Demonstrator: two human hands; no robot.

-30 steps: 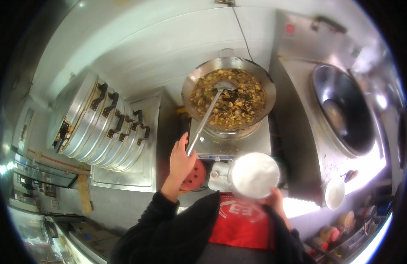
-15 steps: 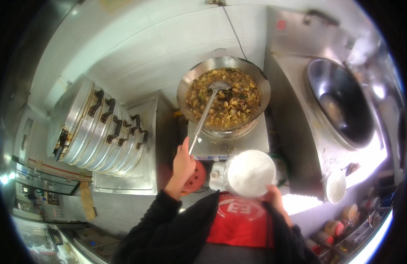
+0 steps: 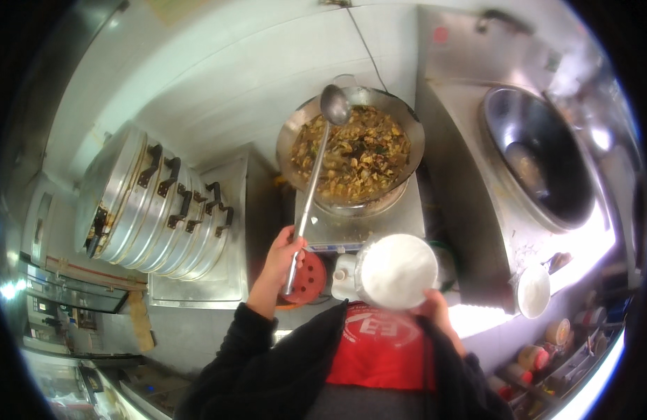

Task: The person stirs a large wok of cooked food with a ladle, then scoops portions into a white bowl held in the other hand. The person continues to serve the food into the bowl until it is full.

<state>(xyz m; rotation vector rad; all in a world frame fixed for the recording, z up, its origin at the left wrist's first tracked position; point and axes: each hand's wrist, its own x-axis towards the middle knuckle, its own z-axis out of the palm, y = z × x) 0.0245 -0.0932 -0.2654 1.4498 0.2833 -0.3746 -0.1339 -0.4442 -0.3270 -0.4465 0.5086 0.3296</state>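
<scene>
My left hand (image 3: 280, 259) is closed round the lower part of a long metal ladle (image 3: 311, 189). The ladle's head rests or hovers at the far left part of the wok, over its upper rim; whether it holds any food I cannot tell. Chopped brown and green stew (image 3: 365, 154) fills the large metal wok (image 3: 290, 136), which stands on a steel stove (image 3: 379, 227). In my right hand (image 3: 435, 304) is a round white bowl (image 3: 399, 269), gripped by its near right edge, in front of the stove. The bowl's inside looks plain white.
Stacked metal steamers (image 3: 155, 203) with black handles stand on a steel counter at the left. A second dark wok (image 3: 540, 154) is set into the right counter. Below the stove are a red perforated stool (image 3: 309, 280) and a white plastic jug (image 3: 343, 276).
The ladle's head has come up out of the stew toward the wok's far rim, and its handle end now shows below my left hand. The white bowl has barely moved.
</scene>
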